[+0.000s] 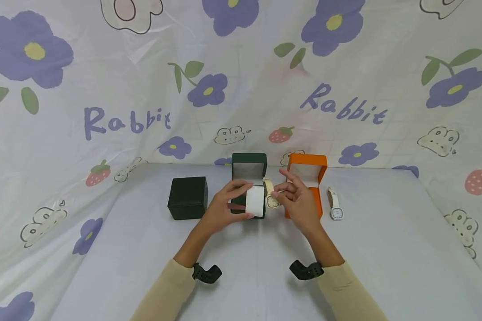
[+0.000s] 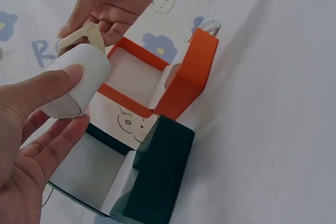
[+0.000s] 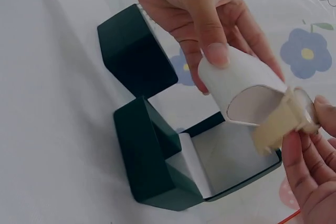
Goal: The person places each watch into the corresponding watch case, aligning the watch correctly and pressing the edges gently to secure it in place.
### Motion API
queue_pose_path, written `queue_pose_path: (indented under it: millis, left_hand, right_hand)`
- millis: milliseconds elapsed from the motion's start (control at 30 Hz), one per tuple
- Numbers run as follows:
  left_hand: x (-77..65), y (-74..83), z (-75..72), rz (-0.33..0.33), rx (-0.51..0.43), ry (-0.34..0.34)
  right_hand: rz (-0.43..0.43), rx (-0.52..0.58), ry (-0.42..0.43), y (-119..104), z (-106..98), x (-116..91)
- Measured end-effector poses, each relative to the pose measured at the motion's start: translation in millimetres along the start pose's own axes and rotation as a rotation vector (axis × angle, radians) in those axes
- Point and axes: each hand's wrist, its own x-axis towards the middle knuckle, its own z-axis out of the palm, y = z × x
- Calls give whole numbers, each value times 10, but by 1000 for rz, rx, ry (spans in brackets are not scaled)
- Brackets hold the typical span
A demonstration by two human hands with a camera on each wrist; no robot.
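My left hand [image 1: 221, 207] holds a white watch cushion [image 1: 255, 201] between thumb and fingers, over the open dark green watch box [image 1: 249, 158]. My right hand [image 1: 301, 203] pinches a wristwatch with a cream strap [image 1: 271, 201] by its case, just right of the cushion. In the right wrist view the looped strap [image 3: 275, 127] stands right at the cushion's flat end [image 3: 252, 103]. The left wrist view shows the strap close to the cushion's far end, with the left thumb [image 2: 73, 72] pressed on the cushion's side.
An open orange watch box [image 1: 308, 158] stands behind my right hand. To its right lies a second watch [image 1: 335, 207] with a pale strap. A closed black box [image 1: 188, 198] sits at the left. A flower-printed cloth [image 1: 241, 111] hangs behind the table [image 1: 261, 276].
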Motion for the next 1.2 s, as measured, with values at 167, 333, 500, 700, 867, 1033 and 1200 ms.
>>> queue_pose_path:
  millis: [167,333,500,700,867,1033,1200]
  left_hand:
    - [-18,55,27,25,10,-3]
    - [-43,65,50,38,12,14]
    - [-47,107,77,29,7,69]
    - [-43,124,82,29,-2,119]
    - [-35,120,69,15,-26,157]
    - [-41,128,76,-3,-57,182]
    - [-48,142,82,-18,-60,205]
  right_hand:
    - [-31,-6,-23,-13,23,-17]
    - [-60,-35,-15,-31,56,-28]
    - [-107,-68,31,-19,98,-28]
    - [-133,-186,116,-7,150,-49]
    - [-149,-247,122,6,181,-86]
    - [-181,-243,119,21,215,-116]
    - [-217,-220,99,21,225,-132]
